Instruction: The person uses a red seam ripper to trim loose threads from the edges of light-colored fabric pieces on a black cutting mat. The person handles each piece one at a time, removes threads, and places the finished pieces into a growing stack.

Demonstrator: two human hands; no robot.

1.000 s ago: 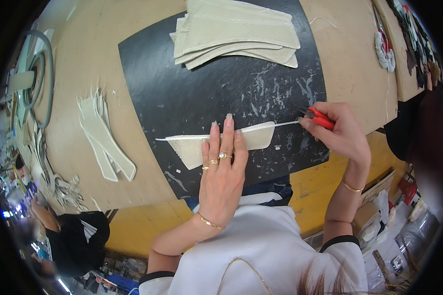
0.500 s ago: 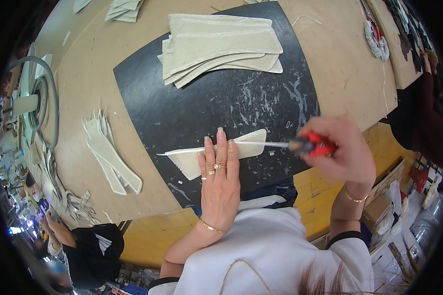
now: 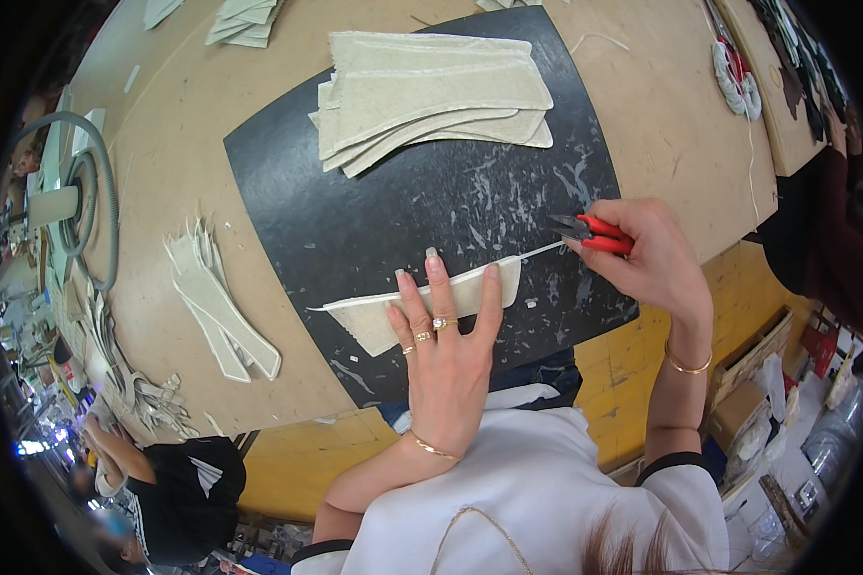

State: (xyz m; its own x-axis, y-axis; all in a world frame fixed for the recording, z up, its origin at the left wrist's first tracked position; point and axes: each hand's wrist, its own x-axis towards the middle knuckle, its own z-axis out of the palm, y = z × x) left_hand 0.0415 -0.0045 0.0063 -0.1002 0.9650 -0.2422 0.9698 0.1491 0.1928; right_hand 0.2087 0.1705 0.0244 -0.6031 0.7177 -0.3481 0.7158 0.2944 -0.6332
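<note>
My left hand (image 3: 446, 369) lies with spread fingers on a cream fabric piece (image 3: 364, 326), pressing it flat on the black mat (image 3: 374, 211). A thin white cord (image 3: 544, 252) runs along the piece's upper edge and sticks out past both ends. In my right hand (image 3: 660, 254) are small red-handled pliers (image 3: 599, 236), their dark jaws pointing left above the mat. The cord's right end stretches up to the fingertips of that hand, which seem to pinch it. At the mat's far side rests a stack of larger cream pieces (image 3: 431, 81).
Left of the mat, narrow cream pieces (image 3: 225, 321) with loose thread ends lie on the wooden table (image 3: 163, 172). A grey hose (image 3: 110, 211) loops at the left edge. Red-handled scissors (image 3: 734, 72) lie far right. Another person (image 3: 187, 489) works at lower left.
My right hand has moved up and slightly left, and the pliers now point left. My left fingers have spread wider. The cord's right end is angled upward.
</note>
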